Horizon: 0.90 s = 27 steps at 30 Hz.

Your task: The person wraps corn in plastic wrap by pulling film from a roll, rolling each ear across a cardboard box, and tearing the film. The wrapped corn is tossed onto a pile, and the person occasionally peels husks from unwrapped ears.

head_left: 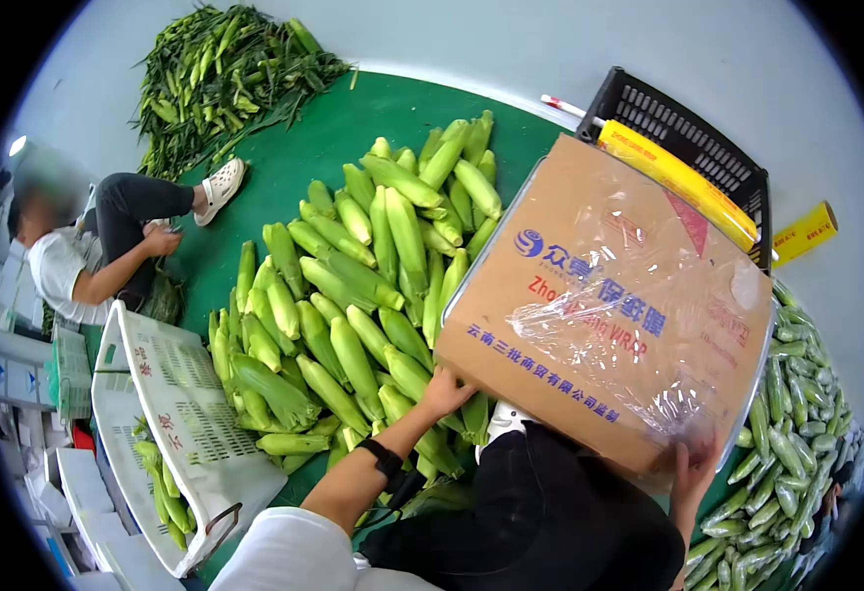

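Note:
A large cardboard box (560, 286) with blue and red print lies in front of me, and clear plastic wrap (639, 295) stretches wrinkled over its top. My left hand (446, 394) is closed at the box's near left corner, beside the heaped corn; its fingertips are partly hidden. At the near right edge, my right hand (693, 471) is closed on bunched plastic wrap, with part of the hand behind the glare. Green corn in husks (353, 286) is piled left of the box. A yellow roll (678, 182) lies along the box's far edge.
A black crate (683, 123) stands behind the box, near another yellow tube (806, 234). Wrapped corn (782, 433) is heaped at right. A white crate (181, 414) holds some ears at left. Beyond it sits another person (77, 256). Husk waste (220, 84) lies at the back.

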{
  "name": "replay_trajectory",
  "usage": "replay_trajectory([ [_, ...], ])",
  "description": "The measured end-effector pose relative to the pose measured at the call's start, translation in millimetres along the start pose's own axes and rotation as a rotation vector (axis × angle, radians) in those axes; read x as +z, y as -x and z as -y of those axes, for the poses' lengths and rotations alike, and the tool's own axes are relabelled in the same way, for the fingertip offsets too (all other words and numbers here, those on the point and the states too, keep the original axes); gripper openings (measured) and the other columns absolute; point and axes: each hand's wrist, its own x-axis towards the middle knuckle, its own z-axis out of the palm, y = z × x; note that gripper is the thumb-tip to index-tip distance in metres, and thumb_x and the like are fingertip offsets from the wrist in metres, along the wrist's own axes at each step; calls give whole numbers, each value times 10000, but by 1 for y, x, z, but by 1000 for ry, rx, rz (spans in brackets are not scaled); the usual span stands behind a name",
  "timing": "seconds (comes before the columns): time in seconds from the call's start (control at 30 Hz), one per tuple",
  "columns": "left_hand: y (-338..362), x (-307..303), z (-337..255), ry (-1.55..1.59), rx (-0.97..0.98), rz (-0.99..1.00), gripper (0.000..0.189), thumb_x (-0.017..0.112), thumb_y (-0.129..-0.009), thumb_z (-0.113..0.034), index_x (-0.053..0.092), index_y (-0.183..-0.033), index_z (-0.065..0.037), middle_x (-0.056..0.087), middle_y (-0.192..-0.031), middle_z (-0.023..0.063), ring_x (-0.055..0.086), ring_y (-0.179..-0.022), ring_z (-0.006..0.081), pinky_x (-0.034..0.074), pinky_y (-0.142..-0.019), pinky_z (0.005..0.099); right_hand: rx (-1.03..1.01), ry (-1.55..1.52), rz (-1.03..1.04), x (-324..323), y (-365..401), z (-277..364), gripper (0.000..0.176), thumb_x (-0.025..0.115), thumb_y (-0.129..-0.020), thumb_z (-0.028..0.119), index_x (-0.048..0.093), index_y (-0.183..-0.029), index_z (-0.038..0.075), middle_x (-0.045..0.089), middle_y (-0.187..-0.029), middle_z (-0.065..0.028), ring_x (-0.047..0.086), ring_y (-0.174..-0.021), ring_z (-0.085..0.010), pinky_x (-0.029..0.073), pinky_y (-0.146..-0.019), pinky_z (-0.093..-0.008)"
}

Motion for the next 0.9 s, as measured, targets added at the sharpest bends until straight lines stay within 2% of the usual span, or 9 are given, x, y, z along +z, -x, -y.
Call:
replay_trajectory([
  [0.17,-11,21,39,48,140,-24,596,604,-849,-395,461,-1347,-100,474,-1367,163,382,-1291,372,296,-1084,425,-198,325,146,6,-20,3,319,674,-771,-1,634,-1084,43,546,-858,-67,529,-720,-180,432,-621,-290],
  [0.33,53,-81,-14,945,-486,54,574,674,-815,-168,426,-1316,-36,548,-1234,140,583,-1022,231,509,-855,385,-254,469,144,4,-24,22,106,695,-767,48,662,-864,73,586,-851,-86,590,-763,-258,470,-659,-347],
  [0.37,64,-85,-4,914,-634,-244,552,652,-828,-169,402,-1301,-34,554,-1192,155,594,-1001,262,537,-804,395,-257,470,137,3,-23,21,110,699,-762,46,659,-860,76,586,-859,-82,596,-776,-259,474,-658,-347],
  [0.47,86,-136,16,1212,-614,-337,392,595,-864,-247,524,-1190,-40,620,-1045,128,614,-920,269,526,-824,415,-340,461,126,3,-25,25,115,699,-755,29,641,-846,69,607,-926,-81,614,-806,-274,487,-669,-352],
  [0.5,90,-158,8,1289,-595,-372,477,588,-858,-188,396,-1283,-86,564,-1150,144,610,-935,278,540,-795,441,-376,427,149,1,-24,26,113,676,-775,14,624,-867,53,609,-943,-94,610,-827,-279,485,-700,-352],
  [0.57,89,-181,-76,1086,-315,-561,527,617,-831,-177,412,-1308,-92,557,-1167,141,606,-968,258,536,-796,414,-451,359,186,-5,-24,25,110,630,-814,-16,588,-909,20,613,-977,-121,600,-867,-289,480,-763,-353],
  [0.7,69,-208,-164,325,209,-148,759,746,-707,-217,381,-1344,-24,550,-1170,129,564,-1073,241,473,-899,375,-290,191,252,-12,-11,12,133,610,-844,-14,579,-951,58,653,-956,-121,630,-839,-301,498,-715,-366],
  [0.8,38,-175,-248,-322,748,152,667,794,-619,-243,525,-1188,-24,565,-1166,179,528,-1142,348,398,-989,455,-219,275,240,-21,-11,12,113,578,-879,2,567,-977,57,656,-925,-128,632,-823,-301,492,-705,-361],
  [0.9,15,-126,-264,-522,1075,264,612,770,-634,-290,542,-1146,-44,574,-1099,136,531,-1122,316,427,-963,459,-126,270,213,-31,-4,9,82,560,-898,23,571,-972,56,651,-904,-124,628,-791,-298,486,-691,-354],
])
